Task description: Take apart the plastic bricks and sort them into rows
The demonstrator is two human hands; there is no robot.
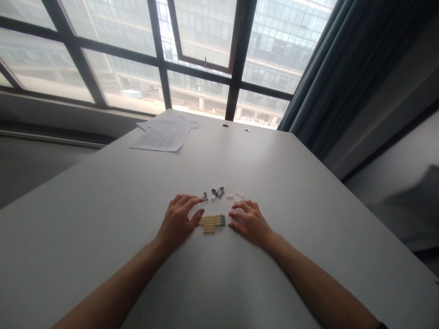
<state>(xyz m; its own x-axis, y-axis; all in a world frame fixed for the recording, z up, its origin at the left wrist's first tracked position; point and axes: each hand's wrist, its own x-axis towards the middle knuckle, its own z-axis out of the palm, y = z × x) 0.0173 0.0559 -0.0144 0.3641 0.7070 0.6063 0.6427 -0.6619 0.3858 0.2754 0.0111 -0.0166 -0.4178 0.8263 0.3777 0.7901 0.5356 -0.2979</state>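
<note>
Flanking the plates: left hand (180, 217) and right hand (252, 222), both bare, near the centre of the frame.
Tan studded plates (209, 221): toy building-brick pieces lying flat between the hands, just below the frame's centre; a stepped outline, with one part reaching lower.
Grey-blue plate (222, 220): at the right end of the tan group; whether it is joined on cannot be told.
Left hand state: thumb and fingers parted, with a clear gap; thumb tip at the upper left edge of the tan group, contact not certain.
Right hand state: fingers spread, thumb and forefinger apart at a small white studded piece (228, 220), just right of the grey-blue plate; cannot tell whether it is gripped.
Loose dark grey pieces (218, 193): small cluster above the tan group, some white among them.
Loose white pieces (239, 194): flat, just above the right hand's fingers.
White table (137, 192): fills the middle and lower frame.
Printed sheets (161, 137): overlapping, upper left of the tabletop.
Dark-framed window (206, 32): across the upper frame.
Blue-grey curtain (308, 91): upper right.
</note>
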